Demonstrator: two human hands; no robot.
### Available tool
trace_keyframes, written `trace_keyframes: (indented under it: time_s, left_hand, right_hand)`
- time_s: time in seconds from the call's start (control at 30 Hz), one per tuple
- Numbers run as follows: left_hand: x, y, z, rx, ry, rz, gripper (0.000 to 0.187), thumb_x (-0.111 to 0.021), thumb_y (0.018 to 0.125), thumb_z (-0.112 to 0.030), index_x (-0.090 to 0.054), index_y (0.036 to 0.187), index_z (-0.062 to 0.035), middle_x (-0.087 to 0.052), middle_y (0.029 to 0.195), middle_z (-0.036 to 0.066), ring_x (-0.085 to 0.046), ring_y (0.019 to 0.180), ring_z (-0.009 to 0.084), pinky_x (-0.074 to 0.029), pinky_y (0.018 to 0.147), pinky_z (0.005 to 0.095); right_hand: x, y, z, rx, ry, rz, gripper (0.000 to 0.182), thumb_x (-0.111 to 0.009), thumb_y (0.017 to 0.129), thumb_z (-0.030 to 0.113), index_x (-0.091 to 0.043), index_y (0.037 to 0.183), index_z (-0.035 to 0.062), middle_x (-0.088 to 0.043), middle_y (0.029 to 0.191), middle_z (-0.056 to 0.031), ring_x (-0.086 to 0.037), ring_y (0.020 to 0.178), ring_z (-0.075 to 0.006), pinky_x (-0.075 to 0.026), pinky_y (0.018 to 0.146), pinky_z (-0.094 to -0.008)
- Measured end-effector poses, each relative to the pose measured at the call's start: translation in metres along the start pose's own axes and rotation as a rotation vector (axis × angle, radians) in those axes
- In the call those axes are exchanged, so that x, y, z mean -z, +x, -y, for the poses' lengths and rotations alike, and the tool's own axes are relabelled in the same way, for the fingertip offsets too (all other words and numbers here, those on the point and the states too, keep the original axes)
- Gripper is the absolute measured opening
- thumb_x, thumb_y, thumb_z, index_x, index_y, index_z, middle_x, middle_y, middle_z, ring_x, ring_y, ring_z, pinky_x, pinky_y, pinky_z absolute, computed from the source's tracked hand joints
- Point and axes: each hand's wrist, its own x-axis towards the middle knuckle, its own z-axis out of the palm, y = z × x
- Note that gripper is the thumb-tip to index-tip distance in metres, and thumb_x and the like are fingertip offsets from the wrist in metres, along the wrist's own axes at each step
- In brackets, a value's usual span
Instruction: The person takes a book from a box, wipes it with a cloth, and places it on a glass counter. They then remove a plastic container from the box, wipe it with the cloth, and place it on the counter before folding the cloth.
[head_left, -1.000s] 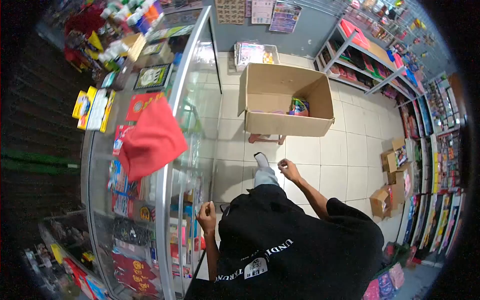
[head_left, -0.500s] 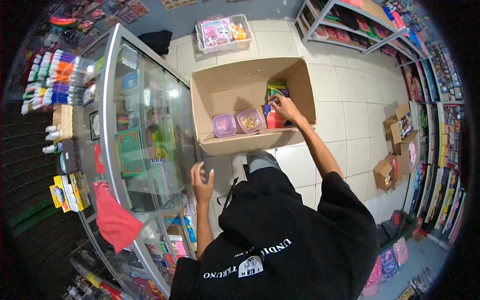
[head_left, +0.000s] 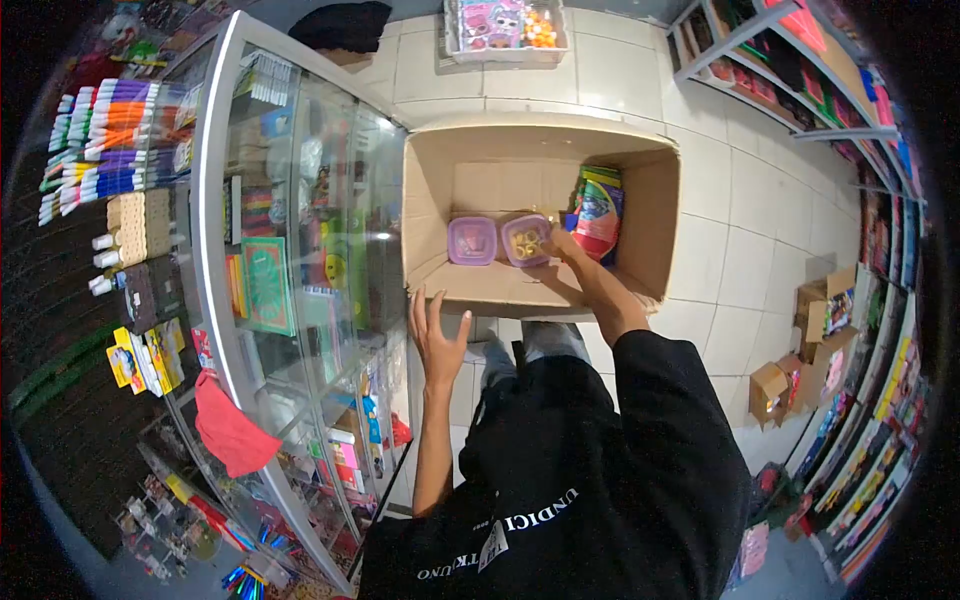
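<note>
A large cardboard box [head_left: 545,292] stands on the floor in front of me. Inside it, a purple plastic tub [head_left: 472,241] sits beside a second purple tub [head_left: 516,254] that contains small gold-coloured pieces. My right hand [head_left: 568,246] is down in the box at the right rim of the second tub, its fingers drawn together; whatever they may hold is too small to make out. Colourful flat packs [head_left: 599,215] lean in the box's right corner, just beyond that hand. My left hand [head_left: 438,338], fingers spread and holding nothing, hovers by the box's front left corner.
A glass display case [head_left: 330,200] rises close on the left, with a red cloth [head_left: 232,428] over its frame. Beyond the box is a white basket [head_left: 505,52] of goods. Small open cartons [head_left: 770,390] and stocked shelves line the right side.
My right hand has moved from over the flat packs to the second tub. The packs now stand more upright in the corner. My left hand has come nearer the box, and the view has shifted.
</note>
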Motion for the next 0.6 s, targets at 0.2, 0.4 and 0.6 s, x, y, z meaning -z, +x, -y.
trace_keyframes:
  time_s: [0.2,0.4,0.6]
  left_hand:
    - [0.003,-0.002,0.005,0.067,0.004,0.021,0.055,-0.070,0.080,-0.029,-0.049,0.126,-0.0057,-0.033,0.144,0.018,-0.033,0.130,0.0391,-0.028,0.105,0.0495]
    - [0.003,-0.003,0.009,0.023,-0.004,0.008,0.052,-0.069,0.080,-0.029,-0.051,0.123,-0.0052,-0.034,0.143,0.018,-0.034,0.130,0.0383,-0.029,0.105,0.0487]
    - [0.008,-0.013,0.007,0.074,-0.155,-0.107,0.047,-0.071,0.080,-0.025,-0.054,0.118,-0.0051,-0.045,0.132,0.018,-0.043,0.123,0.0362,-0.035,0.101,0.0441]
  right_hand:
    - [0.043,-0.014,0.050,-0.205,0.166,0.019,0.063,-0.074,0.073,0.035,-0.051,0.116,-0.0050,-0.064,0.102,-0.0272,-0.062,0.099,-0.0395,-0.053,0.079,-0.0442]
    - [0.050,-0.026,0.038,0.063,0.289,0.015,0.054,-0.074,0.076,0.028,-0.055,0.115,-0.0036,-0.066,0.100,-0.0199,-0.064,0.092,-0.0297,-0.051,0.080,-0.0376]
    - [0.092,-0.060,0.049,0.084,0.625,-0.109,0.056,-0.073,0.078,0.020,-0.046,0.123,0.0030,-0.065,0.103,-0.0176,-0.062,0.096,-0.0235,-0.049,0.082,-0.0369]
